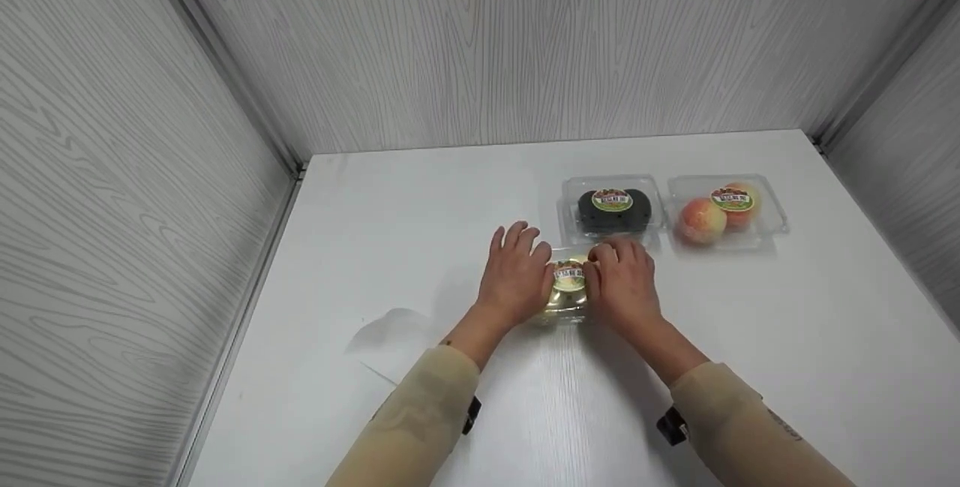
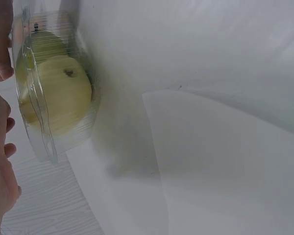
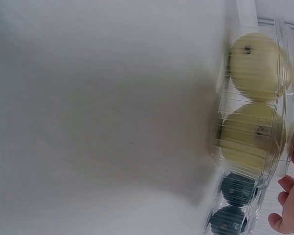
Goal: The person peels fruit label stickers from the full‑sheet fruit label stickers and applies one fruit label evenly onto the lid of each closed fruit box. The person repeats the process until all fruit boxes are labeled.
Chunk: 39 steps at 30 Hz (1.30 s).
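In the head view, a clear plastic fruit box [image 1: 568,314] with an oval label [image 1: 568,275] on its lid stands between both hands. Two pale yellow-green round fruits, one the nearer fruit [image 2: 63,95] in the left wrist view, lie inside it. My left hand [image 1: 516,277] is at the lid's left side, thumb at the label's edge, other fingers spread. On the other side my right hand [image 1: 626,281] has its thumb against the label's right edge, with the other fingers loosely bent above the lid. The right wrist view shows the box [image 3: 218,156] closed.
Behind the hands sits a labelled clear box [image 1: 570,194] of dark fruits. To its right another labelled clear box [image 1: 772,220] contains two red-yellow peaches [image 1: 703,221]. A thin white sheet [image 1: 390,341] lies by my left forearm. Panels [image 1: 487,44] enclose the table.
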Each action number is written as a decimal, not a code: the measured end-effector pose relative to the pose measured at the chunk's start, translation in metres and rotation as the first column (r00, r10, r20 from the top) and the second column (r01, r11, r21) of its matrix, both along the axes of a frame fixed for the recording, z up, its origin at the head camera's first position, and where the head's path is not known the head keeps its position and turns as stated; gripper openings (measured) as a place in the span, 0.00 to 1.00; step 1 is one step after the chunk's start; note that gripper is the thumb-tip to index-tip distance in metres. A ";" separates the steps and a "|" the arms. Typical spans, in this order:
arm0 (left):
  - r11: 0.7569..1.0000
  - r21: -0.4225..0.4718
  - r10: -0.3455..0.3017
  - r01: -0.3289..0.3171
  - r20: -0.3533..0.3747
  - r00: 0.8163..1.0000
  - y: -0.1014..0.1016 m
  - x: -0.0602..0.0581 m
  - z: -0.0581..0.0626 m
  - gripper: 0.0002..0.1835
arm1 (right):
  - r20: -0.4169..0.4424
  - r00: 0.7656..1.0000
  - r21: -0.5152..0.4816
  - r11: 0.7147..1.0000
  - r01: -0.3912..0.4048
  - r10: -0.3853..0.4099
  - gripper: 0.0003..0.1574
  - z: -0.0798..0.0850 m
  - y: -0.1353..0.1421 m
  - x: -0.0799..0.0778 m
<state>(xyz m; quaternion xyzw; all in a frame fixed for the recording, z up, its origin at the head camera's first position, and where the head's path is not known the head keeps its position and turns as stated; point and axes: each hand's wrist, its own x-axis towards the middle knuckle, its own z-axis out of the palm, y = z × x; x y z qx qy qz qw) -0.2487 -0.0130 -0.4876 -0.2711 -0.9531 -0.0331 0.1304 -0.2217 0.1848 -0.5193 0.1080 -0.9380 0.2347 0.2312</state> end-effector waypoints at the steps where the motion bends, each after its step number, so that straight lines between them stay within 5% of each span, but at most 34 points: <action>1: 1.000 0.006 -0.011 0.011 -0.016 1.000 0.000 0.001 0.000 0.16 | 0.002 1.000 0.001 1.000 -0.005 0.005 0.09 0.000 0.000 0.001; 12: 0.995 -0.072 -0.077 0.070 -0.099 0.992 -0.003 0.009 -0.007 0.21 | -0.052 0.992 0.070 0.991 -0.110 0.114 0.17 -0.006 0.000 0.012; 27: 0.992 -0.116 -0.060 0.054 -0.051 0.997 -0.003 0.011 -0.012 0.22 | 0.020 0.993 0.132 0.985 -0.115 0.114 0.20 -0.004 -0.003 0.017; 39: 0.993 -0.104 -0.057 0.053 -0.038 0.998 -0.005 0.010 -0.013 0.21 | -0.038 0.994 0.123 0.987 -0.101 0.106 0.18 -0.009 0.005 0.016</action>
